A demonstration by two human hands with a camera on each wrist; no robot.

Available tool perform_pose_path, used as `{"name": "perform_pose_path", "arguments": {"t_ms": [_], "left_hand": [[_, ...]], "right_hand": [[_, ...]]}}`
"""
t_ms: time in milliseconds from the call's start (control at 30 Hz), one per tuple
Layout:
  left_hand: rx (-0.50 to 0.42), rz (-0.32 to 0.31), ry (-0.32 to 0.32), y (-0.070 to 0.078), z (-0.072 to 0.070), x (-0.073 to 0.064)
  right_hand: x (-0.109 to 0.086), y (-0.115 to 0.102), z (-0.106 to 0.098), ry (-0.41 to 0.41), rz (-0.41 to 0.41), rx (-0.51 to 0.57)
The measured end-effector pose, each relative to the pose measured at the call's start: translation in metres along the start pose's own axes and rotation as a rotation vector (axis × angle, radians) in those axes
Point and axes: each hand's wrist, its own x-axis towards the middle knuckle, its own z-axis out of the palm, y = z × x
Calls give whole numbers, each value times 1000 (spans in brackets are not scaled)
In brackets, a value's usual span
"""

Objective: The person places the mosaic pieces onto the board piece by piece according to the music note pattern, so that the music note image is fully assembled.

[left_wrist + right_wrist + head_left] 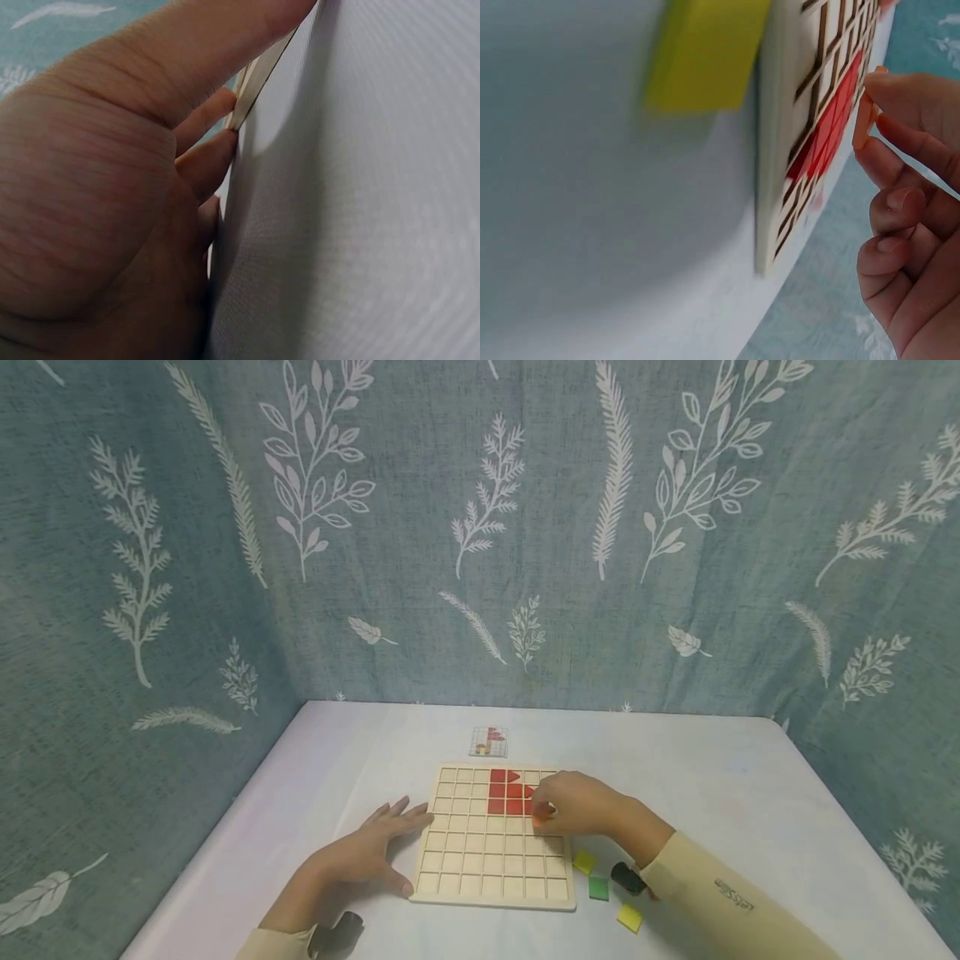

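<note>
A pale wooden grid board (462, 864) lies flat on the white table. Red tiles (497, 792), some of them squares and some triangles, fill cells in its upper middle. My right hand (577, 803) is over the board's right side and pinches a thin orange tile (864, 124) between thumb and fingers. In the right wrist view that tile stands clear of the red ones, its edge turned to the camera. On the other side, my left hand (363, 853) has its fingers spread, with thumb and fingertips against the board's left edge.
Behind the board lies a small pattern card (488, 742) with a grid and coloured shapes. Right of the board are a yellow tile (584, 861), a green square tile (598, 887) and another yellow tile (629, 917), near the right wrist. A leaf-patterned curtain (420, 527) surrounds the table.
</note>
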Motion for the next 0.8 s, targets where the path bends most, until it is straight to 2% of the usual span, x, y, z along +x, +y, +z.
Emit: {"name": "perform_pose_path", "arguments": {"t_ms": [200,400,800], "left_hand": [[0,-5,8,-1,0,1],[0,-5,7,-1,1,2],[6,3,8,-1,1,2]], "right_hand": [[15,-14,3,-4,-27,-8],[26,-26,10,-31,-11,-6],[43,-36,19,-4,17,-11]]}}
